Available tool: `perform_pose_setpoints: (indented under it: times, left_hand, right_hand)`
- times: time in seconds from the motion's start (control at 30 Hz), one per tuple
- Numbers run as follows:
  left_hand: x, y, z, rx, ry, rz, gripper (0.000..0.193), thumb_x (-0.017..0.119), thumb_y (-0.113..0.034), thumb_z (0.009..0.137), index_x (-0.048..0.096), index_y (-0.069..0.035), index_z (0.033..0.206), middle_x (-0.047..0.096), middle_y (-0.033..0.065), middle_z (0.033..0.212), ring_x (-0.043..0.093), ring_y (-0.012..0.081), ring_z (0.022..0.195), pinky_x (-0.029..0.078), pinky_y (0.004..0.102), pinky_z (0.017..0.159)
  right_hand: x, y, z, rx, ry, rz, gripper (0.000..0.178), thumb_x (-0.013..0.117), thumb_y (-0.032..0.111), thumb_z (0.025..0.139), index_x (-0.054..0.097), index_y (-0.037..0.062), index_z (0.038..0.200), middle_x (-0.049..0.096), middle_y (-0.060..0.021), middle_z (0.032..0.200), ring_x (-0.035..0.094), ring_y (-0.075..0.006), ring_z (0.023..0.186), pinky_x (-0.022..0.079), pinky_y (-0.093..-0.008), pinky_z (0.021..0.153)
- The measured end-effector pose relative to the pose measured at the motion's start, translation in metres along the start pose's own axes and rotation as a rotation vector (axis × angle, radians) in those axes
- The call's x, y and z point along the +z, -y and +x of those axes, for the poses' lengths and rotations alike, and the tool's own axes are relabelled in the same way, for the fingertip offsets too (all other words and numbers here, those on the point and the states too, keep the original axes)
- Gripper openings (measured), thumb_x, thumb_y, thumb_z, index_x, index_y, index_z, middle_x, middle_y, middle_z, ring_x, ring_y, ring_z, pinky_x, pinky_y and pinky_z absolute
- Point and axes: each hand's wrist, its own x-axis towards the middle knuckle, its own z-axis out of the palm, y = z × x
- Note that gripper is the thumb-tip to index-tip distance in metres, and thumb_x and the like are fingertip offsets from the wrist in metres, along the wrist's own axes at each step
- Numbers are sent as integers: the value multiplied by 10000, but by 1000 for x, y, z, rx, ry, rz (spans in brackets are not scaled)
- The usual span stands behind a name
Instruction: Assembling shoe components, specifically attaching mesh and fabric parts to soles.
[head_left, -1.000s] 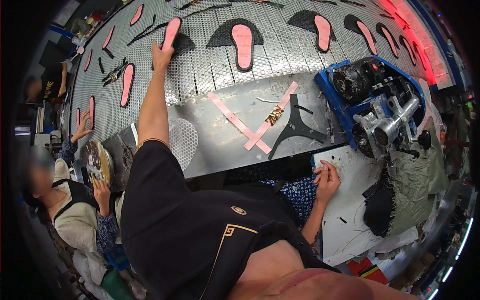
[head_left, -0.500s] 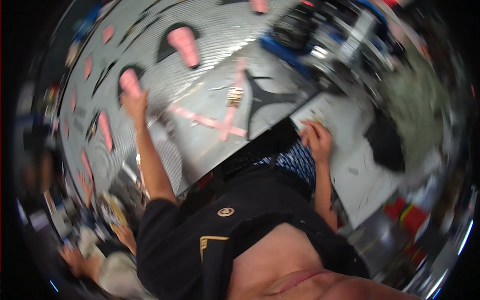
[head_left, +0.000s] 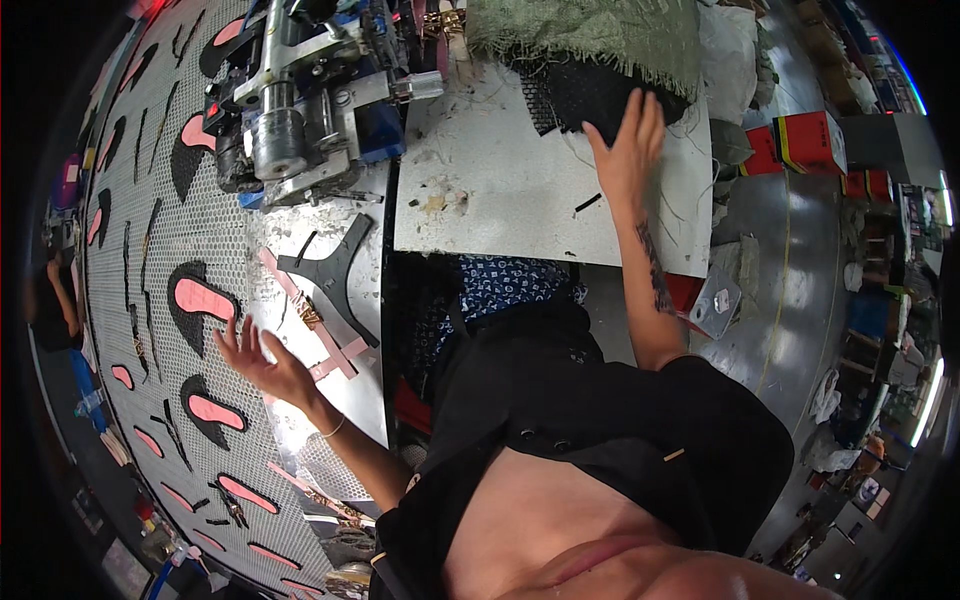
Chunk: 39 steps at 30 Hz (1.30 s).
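Up top, right hand (head_left: 625,140) spread on black mesh (head_left: 580,95), left hand (head_left: 262,360) open over perforated table (head_left: 150,250), mesh half hidden under green cloth (head_left: 590,35).

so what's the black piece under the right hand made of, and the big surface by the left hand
Black piece: seemingly open mesh fabric, matte, with a visible net weave; right hand rests on it. Surface by the left hand: likely perforated metal, grey sheen, regular small holes.

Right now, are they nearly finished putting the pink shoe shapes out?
Many pink insole pieces already lie on black backings across the perforated table. The left hand hovers open, holding nothing; the right hand touches black mesh. Bare table remains beside the pieces.
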Motion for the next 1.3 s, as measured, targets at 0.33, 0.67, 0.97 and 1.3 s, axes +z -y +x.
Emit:
perform_pose_setpoints:
  times: [0.33,0.67,0.97,1.3]
  left_hand:
    - [55,-48,-33,101,230,-117,593,483,118,865,343,-9,1427,548,172,1282,633,232,993,495,342,877]
    - [73,-64,-60,92,354,-200,546,493,140,851,416,1,1374,590,167,1214,672,211,900,498,309,835]
    - [105,-104,-60,-91,776,-472,291,550,31,878,594,30,1166,644,128,1075,636,184,949,490,285,838]
    - [110,-132,-56,-576,613,-954,388,556,-237,974,564,31,1254,614,97,1192,536,146,1118,407,294,975]
  right_hand:
    - [17,-19,8,-37,95,-23,802,724,432,808,361,127,1455,289,-190,1491,283,-369,1362,238,-544,1103]
    - [-2,-20,5,-77,44,17,380,580,89,852,621,61,1229,608,-123,1237,553,-288,1159,308,-461,1102]
    - [-118,38,11,-18,-246,408,176,576,-4,899,658,-47,1049,703,-91,949,641,-150,752,488,-258,644]
    - [-97,82,-33,333,686,1370,275,652,124,897,637,-59,1103,641,4,885,518,-40,739,422,-192,677]
